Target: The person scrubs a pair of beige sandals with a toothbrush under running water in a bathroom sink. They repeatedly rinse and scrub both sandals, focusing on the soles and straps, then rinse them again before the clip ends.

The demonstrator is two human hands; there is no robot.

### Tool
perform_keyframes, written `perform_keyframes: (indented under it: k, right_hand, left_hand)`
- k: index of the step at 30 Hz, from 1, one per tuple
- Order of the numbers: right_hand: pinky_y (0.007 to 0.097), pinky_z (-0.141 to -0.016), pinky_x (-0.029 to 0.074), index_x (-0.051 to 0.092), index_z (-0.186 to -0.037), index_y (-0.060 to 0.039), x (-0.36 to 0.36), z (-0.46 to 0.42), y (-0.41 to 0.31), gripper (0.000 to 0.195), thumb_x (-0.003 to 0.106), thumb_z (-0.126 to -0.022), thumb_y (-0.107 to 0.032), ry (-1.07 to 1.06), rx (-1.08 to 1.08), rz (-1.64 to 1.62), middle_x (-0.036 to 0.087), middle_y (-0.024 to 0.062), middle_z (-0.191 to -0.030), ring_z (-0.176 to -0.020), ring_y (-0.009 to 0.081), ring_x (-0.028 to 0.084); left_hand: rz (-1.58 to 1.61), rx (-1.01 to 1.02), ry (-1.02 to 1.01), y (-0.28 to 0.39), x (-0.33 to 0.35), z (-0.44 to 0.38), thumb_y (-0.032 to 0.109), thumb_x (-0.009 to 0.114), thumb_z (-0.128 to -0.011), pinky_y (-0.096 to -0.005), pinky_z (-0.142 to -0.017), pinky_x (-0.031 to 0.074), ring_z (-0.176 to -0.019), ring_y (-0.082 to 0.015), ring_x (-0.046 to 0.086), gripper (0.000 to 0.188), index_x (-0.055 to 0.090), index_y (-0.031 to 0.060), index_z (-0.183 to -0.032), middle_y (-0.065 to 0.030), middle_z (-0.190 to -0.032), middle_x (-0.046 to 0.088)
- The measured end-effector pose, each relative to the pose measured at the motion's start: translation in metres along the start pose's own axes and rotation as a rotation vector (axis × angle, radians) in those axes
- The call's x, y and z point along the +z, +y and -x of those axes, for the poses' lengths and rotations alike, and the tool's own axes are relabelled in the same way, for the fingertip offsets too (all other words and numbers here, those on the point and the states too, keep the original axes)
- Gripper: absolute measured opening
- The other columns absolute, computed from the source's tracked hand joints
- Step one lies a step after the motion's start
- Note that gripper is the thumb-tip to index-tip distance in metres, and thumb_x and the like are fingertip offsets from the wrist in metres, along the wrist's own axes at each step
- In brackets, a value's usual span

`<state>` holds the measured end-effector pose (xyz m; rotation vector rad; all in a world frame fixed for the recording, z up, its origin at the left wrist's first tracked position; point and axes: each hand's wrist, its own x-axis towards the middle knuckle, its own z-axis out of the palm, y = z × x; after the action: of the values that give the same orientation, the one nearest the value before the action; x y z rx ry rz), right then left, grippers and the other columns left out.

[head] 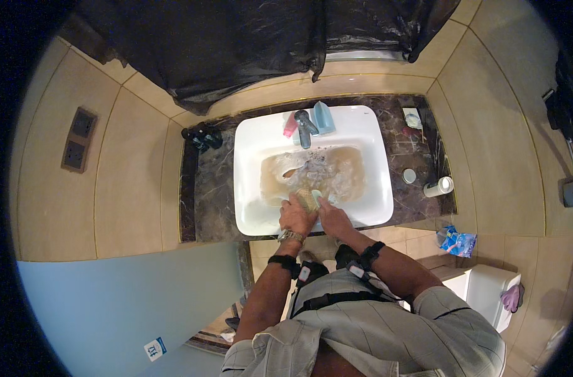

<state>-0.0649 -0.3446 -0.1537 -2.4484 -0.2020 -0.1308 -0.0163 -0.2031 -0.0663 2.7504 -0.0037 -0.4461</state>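
Note:
A white sink [383, 202] holds cloudy brownish water with suds. Over its near edge, my left hand [296, 217] grips a yellowish textured item [307, 200], perhaps a shoe or a piece of cloth; its kind is unclear. Close beside it, my right hand [334, 220] holds a small pale green object [316, 197], perhaps a brush, against that item. Something dark with an orange-brown patch [289, 173] lies partly under the water. The metal faucet [304, 132] stands at the back rim, between a pink object [290, 125] and a light blue plastic holder [323, 118].
The dark marble counter [214, 188] surrounds the sink. Dark bottles [205, 137] stand at its back left. On the right are a round lid [409, 176], a white bottle [439, 187] and a small white packet [412, 118]. Black plastic sheeting [239, 47] hangs behind.

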Motion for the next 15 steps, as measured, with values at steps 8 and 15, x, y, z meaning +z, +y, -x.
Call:
perform_keyframes:
  k: [8,15]
  right_hand:
    - [0.0528,-0.073,0.056,0.051,-0.14,0.0013,0.014,-0.058,0.033,0.05,0.054,-0.094,-0.018,-0.178,0.147,-0.013,0.071,0.0244,-0.087,-0.077,0.0429,0.07]
    - [0.0593,-0.075,0.053,0.053,-0.137,0.0002,-0.01,-0.013,-0.004,0.043,0.05,-0.099,-0.021,-0.125,0.184,-0.15,0.069,0.0309,-0.09,-0.084,0.0468,0.068]
  left_hand:
    - [0.054,0.133,0.084,-0.005,0.01,0.002,0.045,0.086,-0.074,-0.0527,-0.087,0.056,-0.107,-0.0438,0.063,0.078,0.049,0.0056,-0.13,-0.0227,-0.116,0.058]
    - [0.028,0.119,0.088,-0.012,0.012,0.002,0.042,0.087,-0.073,-0.0526,-0.087,0.056,-0.106,-0.0439,0.063,0.08,0.047,0.0059,-0.133,-0.0228,-0.116,0.058]
